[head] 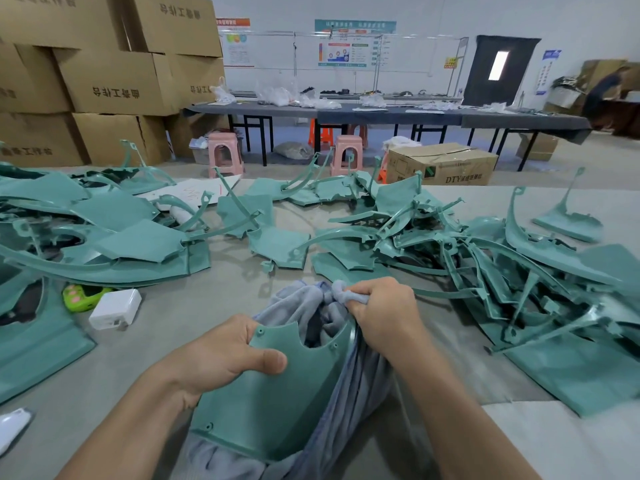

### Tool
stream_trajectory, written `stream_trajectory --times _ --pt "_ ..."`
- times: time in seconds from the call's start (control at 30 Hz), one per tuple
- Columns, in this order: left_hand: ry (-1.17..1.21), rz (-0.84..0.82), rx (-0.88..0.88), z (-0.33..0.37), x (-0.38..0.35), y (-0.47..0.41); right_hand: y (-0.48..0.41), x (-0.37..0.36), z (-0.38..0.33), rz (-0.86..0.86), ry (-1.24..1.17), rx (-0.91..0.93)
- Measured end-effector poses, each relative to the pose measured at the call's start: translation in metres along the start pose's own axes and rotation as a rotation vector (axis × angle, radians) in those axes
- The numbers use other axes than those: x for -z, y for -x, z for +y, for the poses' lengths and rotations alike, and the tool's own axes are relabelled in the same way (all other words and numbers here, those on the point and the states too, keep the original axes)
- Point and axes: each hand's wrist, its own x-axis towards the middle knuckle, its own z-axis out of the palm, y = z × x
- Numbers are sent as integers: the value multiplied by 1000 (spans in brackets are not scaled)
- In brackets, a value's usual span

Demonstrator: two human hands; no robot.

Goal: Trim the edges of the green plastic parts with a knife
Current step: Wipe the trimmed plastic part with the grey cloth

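Note:
A flat green plastic part [270, 403] with a curved cut-out and small screw holes lies over a grey-blue cloth [311, 306] in front of me. My left hand [221, 358] grips the part's upper left edge, thumb pressed on its face. My right hand [384, 313] is curled around a bunched fold of the cloth at the part's upper right edge. No knife shows in either hand; anything inside the right fist is hidden.
Piles of green plastic parts lie left [104, 237], centre [273, 244] and right [502, 271] on the grey table [166, 341]. A white charger [116, 308] and a green toy-like object [81, 296] sit at my left. Cardboard boxes [110, 81], pink stools [225, 154] and long tables [381, 112] stand behind.

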Motion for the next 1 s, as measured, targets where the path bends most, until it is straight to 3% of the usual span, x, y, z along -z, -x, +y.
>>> stream_trajectory --times 0.37,0.7,1.0 --pt "15 10 68 -5 4 -3 32 29 -19 -324 -41 121" --pt "3 -44 50 -7 8 -5 0 5 -2 20 -45 10" --pt "-6 -20 51 -12 9 -7 32 22 -16 -166 27 23"
